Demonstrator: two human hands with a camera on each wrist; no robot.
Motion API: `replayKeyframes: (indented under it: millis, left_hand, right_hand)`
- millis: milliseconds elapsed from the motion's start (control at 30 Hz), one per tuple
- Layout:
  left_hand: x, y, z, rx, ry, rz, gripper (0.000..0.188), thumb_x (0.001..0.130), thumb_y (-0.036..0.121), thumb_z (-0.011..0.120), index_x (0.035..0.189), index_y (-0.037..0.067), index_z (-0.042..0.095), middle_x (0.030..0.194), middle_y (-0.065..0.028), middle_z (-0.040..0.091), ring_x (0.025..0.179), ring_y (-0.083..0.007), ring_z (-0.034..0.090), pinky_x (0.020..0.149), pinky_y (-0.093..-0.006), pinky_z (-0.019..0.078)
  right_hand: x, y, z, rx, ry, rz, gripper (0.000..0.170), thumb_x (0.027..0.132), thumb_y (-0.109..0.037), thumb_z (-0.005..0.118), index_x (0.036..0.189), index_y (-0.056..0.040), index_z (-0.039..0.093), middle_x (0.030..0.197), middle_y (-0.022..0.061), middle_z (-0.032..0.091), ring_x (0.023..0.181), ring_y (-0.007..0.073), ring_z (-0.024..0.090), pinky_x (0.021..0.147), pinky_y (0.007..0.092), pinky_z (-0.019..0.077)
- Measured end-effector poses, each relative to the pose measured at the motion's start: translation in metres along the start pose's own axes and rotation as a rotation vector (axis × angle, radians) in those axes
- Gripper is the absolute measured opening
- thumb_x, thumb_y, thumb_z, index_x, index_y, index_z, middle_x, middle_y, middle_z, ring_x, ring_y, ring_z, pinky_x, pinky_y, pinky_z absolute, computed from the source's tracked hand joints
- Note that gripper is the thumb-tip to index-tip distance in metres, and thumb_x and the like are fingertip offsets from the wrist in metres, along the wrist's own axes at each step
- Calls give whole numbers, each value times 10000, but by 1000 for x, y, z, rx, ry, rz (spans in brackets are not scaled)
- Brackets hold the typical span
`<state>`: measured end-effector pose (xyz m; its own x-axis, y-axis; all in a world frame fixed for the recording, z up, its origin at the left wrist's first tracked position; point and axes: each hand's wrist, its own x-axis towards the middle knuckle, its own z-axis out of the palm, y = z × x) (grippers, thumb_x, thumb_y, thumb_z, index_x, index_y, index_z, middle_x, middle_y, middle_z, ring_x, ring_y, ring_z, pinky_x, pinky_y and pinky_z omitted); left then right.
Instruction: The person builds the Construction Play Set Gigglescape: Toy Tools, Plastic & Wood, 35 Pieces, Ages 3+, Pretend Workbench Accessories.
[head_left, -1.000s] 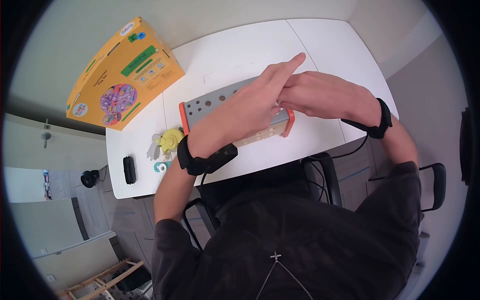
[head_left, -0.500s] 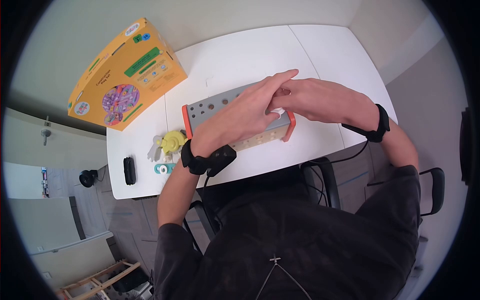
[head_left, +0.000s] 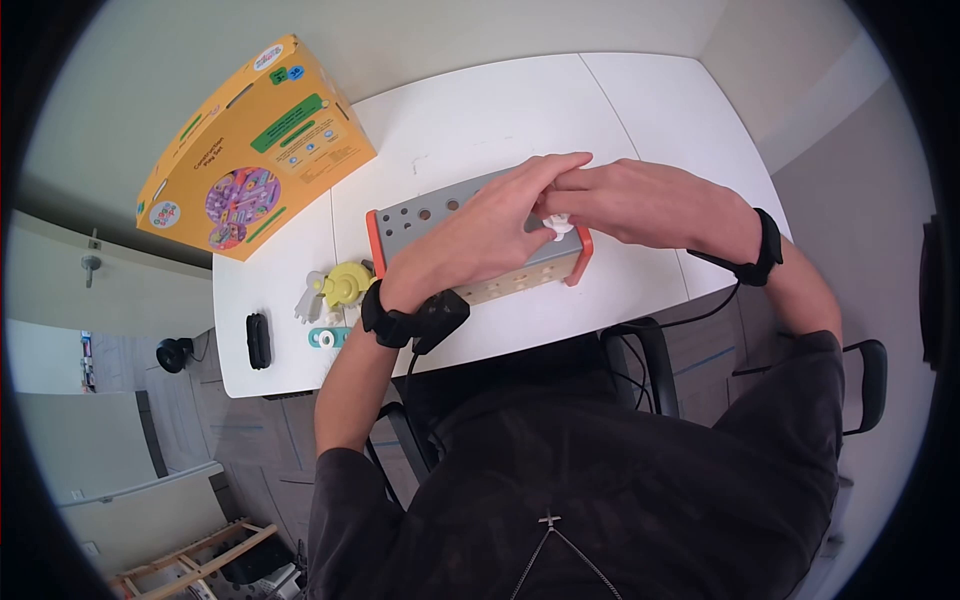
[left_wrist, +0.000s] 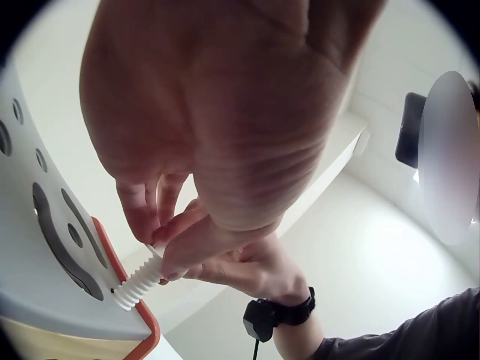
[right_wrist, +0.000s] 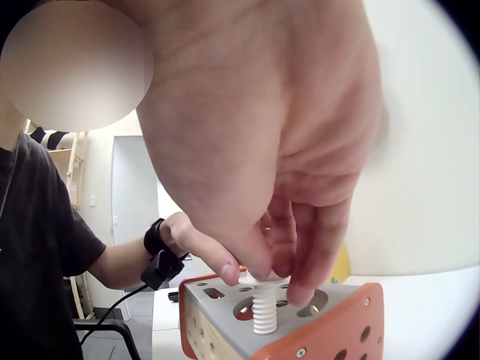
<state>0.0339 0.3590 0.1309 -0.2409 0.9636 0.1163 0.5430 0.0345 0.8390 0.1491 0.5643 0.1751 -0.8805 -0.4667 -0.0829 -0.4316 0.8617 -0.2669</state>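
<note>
A white threaded screw [right_wrist: 264,311] stands upright over the grey top of the toolbox-like box [right_wrist: 217,306], near its orange end panel [right_wrist: 330,330]. My right hand [head_left: 650,205] pinches the screw's head between thumb and fingers. My left hand [head_left: 480,225] reaches in from the other side, its thumb and fingertips at the same head, as the left wrist view also shows with the screw [left_wrist: 139,285]. Whether the screw's tip sits in a hole, I cannot tell.
Left of the box lie yellow and grey toy pieces [head_left: 345,284], a teal piece [head_left: 325,338] and a black case [head_left: 258,341]. A large orange carton [head_left: 250,150] stands at the back left of the white table [head_left: 500,110].
Both hands have come down slightly in the head view and shifted around the screw, whose white head now shows between them. The left fingers lie less outstretched than a second ago.
</note>
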Motion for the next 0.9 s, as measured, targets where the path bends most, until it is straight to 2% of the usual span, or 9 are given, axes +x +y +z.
replayKeyframes:
  millis: [133,233,333,400,533,633,700,833,900]
  left_hand:
    - [-4,-6,0,-23,11,-6,848,959,-34,746,1693,145,361,1531,-171,592,1330,-321,643,1157,-430,530]
    - [-8,-9,4,-11,42,-28,869,959,-14,766,1699,140,337,1471,-180,615,1296,-313,653,1128,-433,534]
    - [-10,-16,13,63,89,-56,859,958,29,790,1684,122,341,1388,-174,636,1224,-300,665,1073,-437,543]
    - [-11,-10,21,129,110,-143,838,963,70,802,1668,109,351,1334,-167,642,1155,-291,668,1030,-440,546]
    - [-10,-1,30,154,192,-184,647,968,171,822,1520,79,497,1168,-157,658,1085,-298,642,990,-431,537]
    - [-10,-12,35,252,231,-173,416,964,217,826,1296,47,640,1043,-132,655,1041,-305,623,955,-426,528]
    - [-11,-18,35,339,220,-140,299,956,231,830,1124,27,691,981,-115,646,1018,-308,614,929,-428,522]
    - [-12,-21,34,267,217,-144,266,952,230,824,1059,15,709,964,-95,634,980,-301,595,908,-433,509]
    - [-12,-27,33,260,195,-131,279,952,230,823,1094,17,711,952,-93,621,981,-298,591,912,-429,504]
  right_hand:
    - [-1,1,4,-33,16,-15,346,978,-19,689,1317,-68,638,1162,104,731,940,359,748,752,487,611]
    - [1,-4,-1,13,-56,56,241,1022,-98,676,1255,-62,622,1078,110,737,901,366,735,721,512,575]
    - [3,0,7,-30,41,49,197,1056,-214,673,1178,-66,624,909,124,730,807,369,719,679,510,542]
    - [6,-2,6,-119,29,64,240,1065,-301,671,1117,-68,646,824,129,712,753,361,710,659,486,536]
    - [15,-7,10,-226,-35,159,396,1064,-465,653,990,-77,682,701,136,675,663,342,690,629,449,524]
    - [18,-10,9,-281,-84,217,452,1076,-499,618,936,-77,698,674,129,651,668,324,692,623,434,519]
    - [15,-11,4,-238,-62,195,392,1078,-461,633,1015,-80,699,718,131,659,701,329,698,646,441,529]
    - [5,-1,4,-22,85,21,293,1075,-366,670,1174,-90,667,850,140,680,785,345,707,706,459,545]
    - [3,1,3,9,26,1,282,1068,-326,686,1222,-95,640,942,147,698,819,353,708,733,465,550]
